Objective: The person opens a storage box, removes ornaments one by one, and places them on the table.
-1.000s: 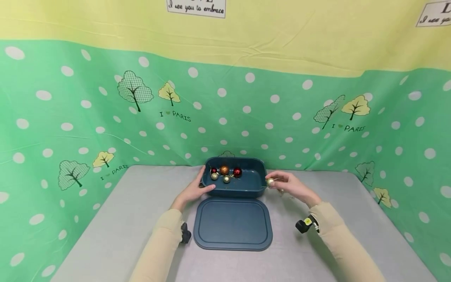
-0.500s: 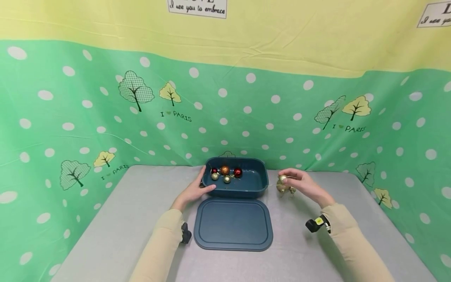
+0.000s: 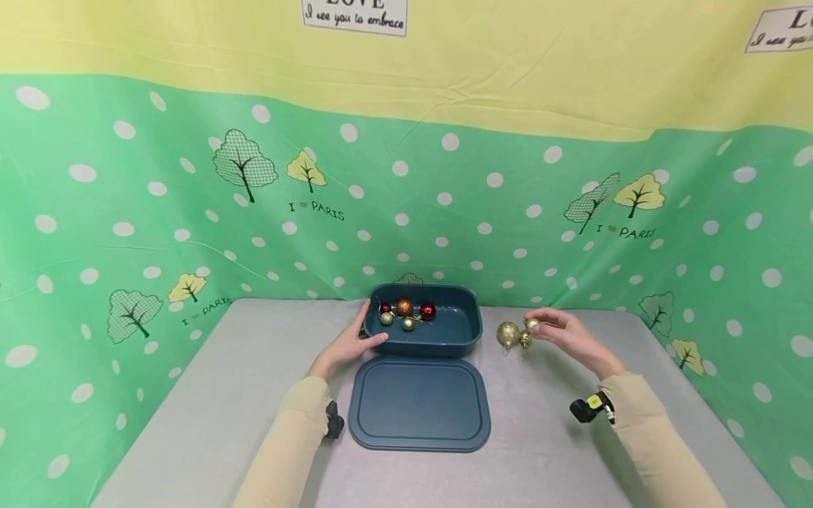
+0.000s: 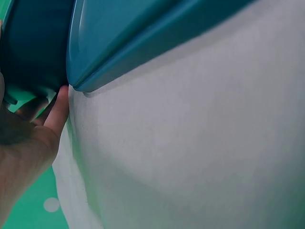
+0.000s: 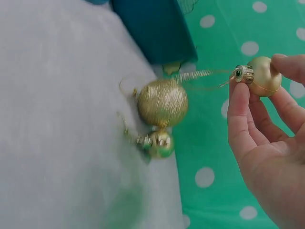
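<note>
In the head view my left hand (image 3: 346, 344) holds the left end of a dark blue rectangular box (image 3: 454, 348), thumb along the front rim and fingers at the side. Inside lie red baubles (image 3: 428, 311), an orange bauble (image 3: 404, 306) and small gold baubles (image 3: 408, 324). To the right of the box, my right hand (image 3: 567, 337) pinches a small smooth gold bauble (image 5: 263, 76) between thumb and fingertips; its gold loop trails out. Just left of that hand lie a larger glittery gold bauble (image 5: 163, 102) and a small shiny gold bauble (image 5: 160, 144).
A flat blue lid (image 3: 420, 403) lies on the grey tabletop (image 3: 273, 353) in front of the box. Behind the table hangs a green polka-dot cloth (image 3: 394, 212), close to the box's far side.
My right hand has moved right, away from the box's right end, carrying the small gold bauble; the two gold baubles on the table have come into plain view. The left hand stays put.
</note>
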`<action>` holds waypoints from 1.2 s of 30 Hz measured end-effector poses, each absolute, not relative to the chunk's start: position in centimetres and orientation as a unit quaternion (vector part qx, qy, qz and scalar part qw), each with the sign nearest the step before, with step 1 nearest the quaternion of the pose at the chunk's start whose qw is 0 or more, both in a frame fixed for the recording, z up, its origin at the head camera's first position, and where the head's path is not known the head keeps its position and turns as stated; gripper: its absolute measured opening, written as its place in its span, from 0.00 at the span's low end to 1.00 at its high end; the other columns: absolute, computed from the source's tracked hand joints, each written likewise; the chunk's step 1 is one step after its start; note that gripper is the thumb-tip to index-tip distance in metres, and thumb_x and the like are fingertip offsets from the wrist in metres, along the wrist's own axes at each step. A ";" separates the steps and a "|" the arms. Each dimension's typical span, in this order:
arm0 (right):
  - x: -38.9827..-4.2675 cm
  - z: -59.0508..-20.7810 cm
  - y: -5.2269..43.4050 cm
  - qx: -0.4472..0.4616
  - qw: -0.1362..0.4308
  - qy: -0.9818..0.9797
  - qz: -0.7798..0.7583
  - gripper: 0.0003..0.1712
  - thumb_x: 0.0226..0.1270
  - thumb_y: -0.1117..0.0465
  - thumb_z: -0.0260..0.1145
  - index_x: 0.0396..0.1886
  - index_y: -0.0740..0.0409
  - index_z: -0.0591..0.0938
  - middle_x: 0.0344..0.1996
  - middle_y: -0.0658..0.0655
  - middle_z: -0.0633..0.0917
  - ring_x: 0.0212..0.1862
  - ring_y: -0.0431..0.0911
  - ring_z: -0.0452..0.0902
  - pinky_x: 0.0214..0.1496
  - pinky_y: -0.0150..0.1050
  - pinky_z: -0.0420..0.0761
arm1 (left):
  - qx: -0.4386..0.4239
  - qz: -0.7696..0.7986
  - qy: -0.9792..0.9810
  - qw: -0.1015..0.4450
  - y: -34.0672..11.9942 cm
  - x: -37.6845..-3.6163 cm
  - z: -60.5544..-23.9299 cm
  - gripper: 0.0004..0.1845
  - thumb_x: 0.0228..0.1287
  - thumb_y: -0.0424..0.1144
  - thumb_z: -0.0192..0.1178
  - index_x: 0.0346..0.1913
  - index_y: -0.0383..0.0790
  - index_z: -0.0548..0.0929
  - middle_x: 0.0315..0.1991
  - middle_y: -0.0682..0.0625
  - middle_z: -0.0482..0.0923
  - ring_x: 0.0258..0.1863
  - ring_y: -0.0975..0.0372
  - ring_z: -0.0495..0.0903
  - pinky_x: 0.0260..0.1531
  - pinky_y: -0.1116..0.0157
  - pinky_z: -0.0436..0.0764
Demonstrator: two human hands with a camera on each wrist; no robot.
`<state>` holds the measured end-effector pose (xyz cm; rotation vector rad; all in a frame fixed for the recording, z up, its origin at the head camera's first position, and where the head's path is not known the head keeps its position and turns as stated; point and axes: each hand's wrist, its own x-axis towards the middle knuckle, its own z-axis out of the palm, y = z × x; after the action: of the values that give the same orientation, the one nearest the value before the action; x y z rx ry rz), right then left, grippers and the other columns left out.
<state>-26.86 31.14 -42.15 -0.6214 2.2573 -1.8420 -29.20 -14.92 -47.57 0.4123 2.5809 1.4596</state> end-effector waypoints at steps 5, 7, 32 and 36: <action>-26.8 -42.6 32.4 -0.202 0.080 0.761 -0.612 0.23 0.70 0.70 0.58 0.58 0.82 0.68 0.50 0.54 0.80 0.49 0.42 0.79 0.52 0.33 0.78 | 0.140 0.484 0.861 0.072 -15.0 -29.3 -47.7 0.51 0.67 0.50 0.60 0.78 0.42 0.36 0.77 0.40 0.34 0.73 0.44 0.40 0.68 0.43 0.45; -26.9 -42.8 32.8 -0.197 0.079 0.761 -0.614 0.23 0.70 0.70 0.58 0.59 0.83 0.67 0.48 0.54 0.80 0.48 0.42 0.79 0.52 0.33 0.78 | 0.142 0.483 0.861 0.072 -15.0 -29.3 -47.8 0.50 0.67 0.49 0.60 0.78 0.42 0.36 0.77 0.40 0.34 0.73 0.44 0.40 0.68 0.43 0.45; -28.6 -46.2 34.5 -0.100 0.104 0.832 -0.535 0.25 0.69 0.65 0.59 0.59 0.80 0.69 0.44 0.65 0.80 0.35 0.47 0.75 0.37 0.40 0.79 | 0.125 0.490 0.859 0.078 -14.8 -29.2 -48.3 0.52 0.66 0.51 0.62 0.78 0.45 0.36 0.77 0.43 0.35 0.74 0.45 0.41 0.69 0.45 0.45; -29.3 -46.9 34.3 -0.088 0.107 0.839 -0.527 0.24 0.69 0.66 0.58 0.58 0.81 0.69 0.41 0.62 0.81 0.34 0.45 0.76 0.36 0.37 0.79 | 0.132 0.493 0.857 0.076 -14.8 -28.8 -47.5 0.51 0.66 0.51 0.61 0.78 0.44 0.36 0.77 0.41 0.35 0.73 0.44 0.41 0.68 0.44 0.45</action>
<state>-29.30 34.31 -46.85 -0.2598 2.4700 -1.5509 -28.79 -14.80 -47.53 0.3960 2.5693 1.4771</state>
